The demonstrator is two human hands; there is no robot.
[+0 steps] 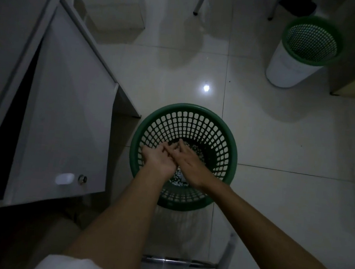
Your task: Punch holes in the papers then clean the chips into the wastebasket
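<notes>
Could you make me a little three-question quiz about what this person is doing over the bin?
1. True or false: both hands are above the nearer green wastebasket.
2. How many green baskets are in view?
3. What lies in the bottom of the nearer basket: A) white paper chips, B) a bottle, C) nothing?

Key:
1. True; the left hand and right hand touch over it.
2. Two; the second basket stands far right.
3. A.

Head view, straight down (floor near)
</notes>
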